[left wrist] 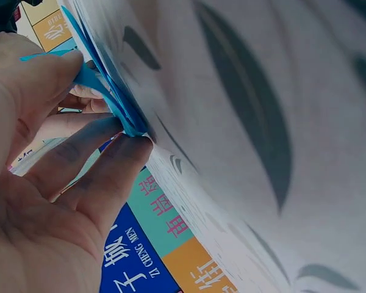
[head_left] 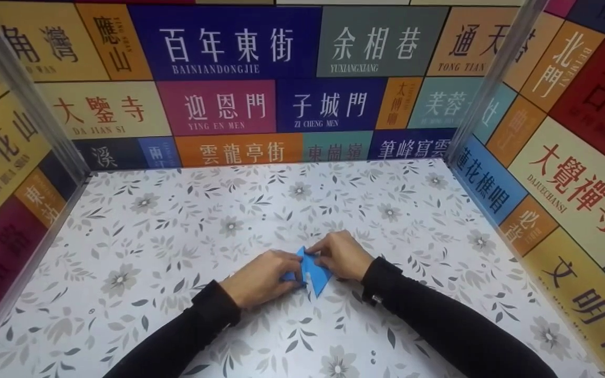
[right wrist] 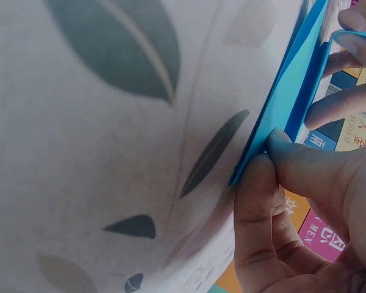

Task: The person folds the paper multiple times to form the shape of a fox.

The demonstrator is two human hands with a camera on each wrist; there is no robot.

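A piece of bright blue folded paper (head_left: pixel 318 281) lies on the floral tabletop, its lower point toward the person. My left hand (head_left: pixel 264 277) pinches its left side; in the left wrist view the thumb presses a raised blue flap (left wrist: pixel 88 76) while other fingertips meet the paper's edge at the table. On the far right side, my right hand (head_left: pixel 345 255) pinches the paper. The right wrist view shows thumb and index finger gripping one end of the layered blue paper (right wrist: pixel 291 91), close over the tabletop. The fingers partly cover both sides of the paper.
The white tabletop (head_left: pixel 187 220) has a grey flower and leaf print. Colourful panels with Chinese characters (head_left: pixel 218 105) stand along its back and both sides, with clear corner posts (head_left: pixel 63 121) between them. Black sleeves (head_left: pixel 428 310) cover both forearms.
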